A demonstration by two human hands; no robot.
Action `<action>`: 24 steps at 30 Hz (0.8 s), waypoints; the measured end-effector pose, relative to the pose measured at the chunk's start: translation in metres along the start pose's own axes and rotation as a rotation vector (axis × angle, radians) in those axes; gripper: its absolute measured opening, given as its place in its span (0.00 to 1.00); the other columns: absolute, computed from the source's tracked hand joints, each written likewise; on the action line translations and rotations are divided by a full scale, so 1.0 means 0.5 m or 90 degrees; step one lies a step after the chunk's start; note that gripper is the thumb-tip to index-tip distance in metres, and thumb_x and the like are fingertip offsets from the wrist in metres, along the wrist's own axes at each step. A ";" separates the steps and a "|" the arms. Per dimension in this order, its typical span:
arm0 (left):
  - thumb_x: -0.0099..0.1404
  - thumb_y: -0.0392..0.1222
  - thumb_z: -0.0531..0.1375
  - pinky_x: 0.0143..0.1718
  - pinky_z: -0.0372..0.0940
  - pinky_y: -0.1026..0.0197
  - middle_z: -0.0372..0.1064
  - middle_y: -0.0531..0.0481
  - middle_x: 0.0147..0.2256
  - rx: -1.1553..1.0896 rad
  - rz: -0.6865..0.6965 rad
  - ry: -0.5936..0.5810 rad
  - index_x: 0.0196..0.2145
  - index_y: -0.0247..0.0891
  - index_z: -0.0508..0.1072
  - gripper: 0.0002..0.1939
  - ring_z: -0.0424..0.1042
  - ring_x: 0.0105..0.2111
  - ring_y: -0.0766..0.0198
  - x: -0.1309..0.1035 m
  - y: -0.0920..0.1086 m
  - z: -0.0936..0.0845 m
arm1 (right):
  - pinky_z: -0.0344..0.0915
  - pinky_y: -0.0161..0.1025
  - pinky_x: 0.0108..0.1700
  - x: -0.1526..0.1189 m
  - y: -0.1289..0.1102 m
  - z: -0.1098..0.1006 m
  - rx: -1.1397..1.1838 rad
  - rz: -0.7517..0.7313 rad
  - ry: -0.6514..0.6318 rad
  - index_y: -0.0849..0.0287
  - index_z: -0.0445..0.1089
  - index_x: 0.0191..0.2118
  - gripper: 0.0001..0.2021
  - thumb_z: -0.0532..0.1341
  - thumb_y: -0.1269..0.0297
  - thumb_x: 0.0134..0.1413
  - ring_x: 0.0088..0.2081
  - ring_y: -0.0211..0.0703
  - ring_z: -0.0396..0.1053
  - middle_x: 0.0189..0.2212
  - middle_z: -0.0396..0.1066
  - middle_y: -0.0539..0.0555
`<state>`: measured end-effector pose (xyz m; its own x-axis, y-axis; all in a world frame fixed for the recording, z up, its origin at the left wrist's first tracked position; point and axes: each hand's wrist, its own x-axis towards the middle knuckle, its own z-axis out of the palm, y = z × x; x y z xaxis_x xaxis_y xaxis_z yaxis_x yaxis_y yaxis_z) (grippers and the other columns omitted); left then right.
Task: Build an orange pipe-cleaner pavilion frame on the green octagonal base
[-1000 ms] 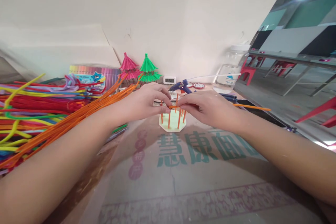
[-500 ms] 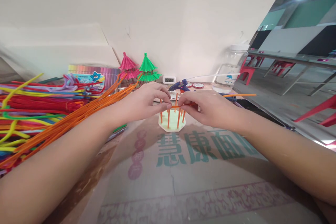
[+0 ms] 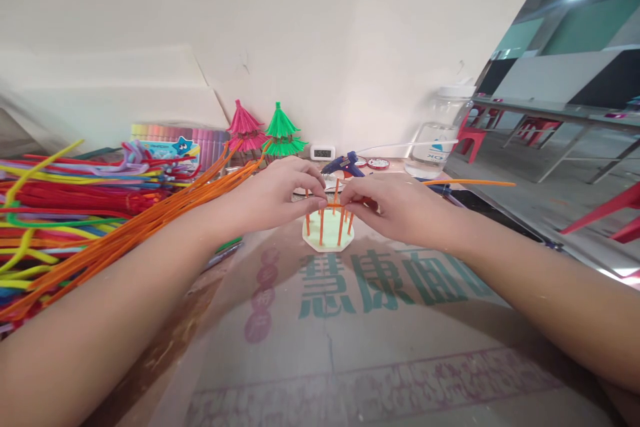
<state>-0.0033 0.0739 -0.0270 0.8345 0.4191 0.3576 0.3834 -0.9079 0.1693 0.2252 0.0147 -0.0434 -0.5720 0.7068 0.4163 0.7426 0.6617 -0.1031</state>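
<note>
In the head view a pale green octagonal base [image 3: 329,240] bears several upright orange pipe-cleaner posts [image 3: 321,227] around its rim. A loose orange pipe cleaner [image 3: 470,182] runs level across the tops of the posts; its long tail sticks out past my right hand. My left hand [image 3: 287,193] is closed, thumb and fingertips pinching the pipe cleaner at a left front post. Closed too, my right hand [image 3: 387,203] pinches it by the right-hand posts, a short gap away. Fingers hide parts of the rear posts.
Orange pipe cleaners [image 3: 145,230] and other coloured ones pile up at left. Behind stand a pink tree [image 3: 243,123], a green tree [image 3: 281,130], a small clock [image 3: 323,152] and a blue glue gun [image 3: 345,163]. At right are a water bottle [image 3: 435,130] and a dark flat device [image 3: 495,213].
The orange tail beyond my right hand now reaches further to the right. Both hands keep nearly the same places, and the base has barely shifted.
</note>
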 end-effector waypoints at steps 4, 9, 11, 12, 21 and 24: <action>0.70 0.45 0.58 0.52 0.65 0.51 0.77 0.43 0.44 0.008 0.005 -0.003 0.38 0.37 0.81 0.13 0.74 0.45 0.56 0.000 0.002 -0.003 | 0.51 0.36 0.31 0.001 -0.002 -0.003 -0.001 -0.002 -0.001 0.58 0.72 0.36 0.07 0.57 0.71 0.62 0.26 0.37 0.64 0.28 0.73 0.49; 0.70 0.44 0.58 0.50 0.65 0.52 0.77 0.43 0.44 0.018 0.004 -0.007 0.37 0.37 0.81 0.12 0.74 0.45 0.56 0.000 0.003 -0.005 | 0.52 0.36 0.32 0.001 -0.004 -0.003 0.008 0.010 -0.015 0.58 0.72 0.36 0.07 0.57 0.70 0.62 0.27 0.37 0.64 0.28 0.73 0.50; 0.70 0.44 0.58 0.51 0.65 0.52 0.77 0.44 0.44 0.019 0.004 -0.007 0.37 0.38 0.81 0.12 0.74 0.45 0.56 0.001 0.002 -0.004 | 0.52 0.36 0.32 0.000 -0.004 -0.002 0.012 0.015 -0.018 0.58 0.72 0.36 0.07 0.57 0.70 0.62 0.27 0.37 0.64 0.28 0.73 0.49; 0.70 0.44 0.59 0.52 0.65 0.51 0.77 0.44 0.43 0.017 0.005 -0.007 0.37 0.38 0.81 0.12 0.74 0.45 0.56 0.001 0.002 -0.003 | 0.52 0.36 0.32 0.001 -0.004 -0.002 0.017 0.018 -0.020 0.58 0.72 0.36 0.06 0.57 0.70 0.62 0.27 0.37 0.64 0.28 0.73 0.49; 0.69 0.43 0.59 0.52 0.64 0.54 0.76 0.45 0.44 -0.001 -0.019 -0.018 0.38 0.38 0.81 0.11 0.73 0.46 0.57 -0.001 0.006 -0.003 | 0.54 0.34 0.32 0.000 0.010 0.006 0.048 0.037 -0.012 0.58 0.72 0.38 0.05 0.58 0.68 0.62 0.28 0.36 0.65 0.29 0.73 0.49; 0.69 0.42 0.59 0.51 0.64 0.54 0.76 0.45 0.44 -0.004 -0.018 -0.019 0.38 0.38 0.81 0.11 0.73 0.46 0.57 -0.001 0.007 -0.003 | 0.54 0.34 0.32 -0.001 0.009 0.006 0.027 0.034 -0.006 0.58 0.72 0.37 0.05 0.58 0.68 0.62 0.27 0.36 0.65 0.28 0.72 0.49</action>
<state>-0.0028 0.0707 -0.0251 0.8351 0.4437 0.3251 0.4041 -0.8959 0.1846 0.2277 0.0182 -0.0467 -0.5347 0.7437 0.4012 0.7574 0.6324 -0.1627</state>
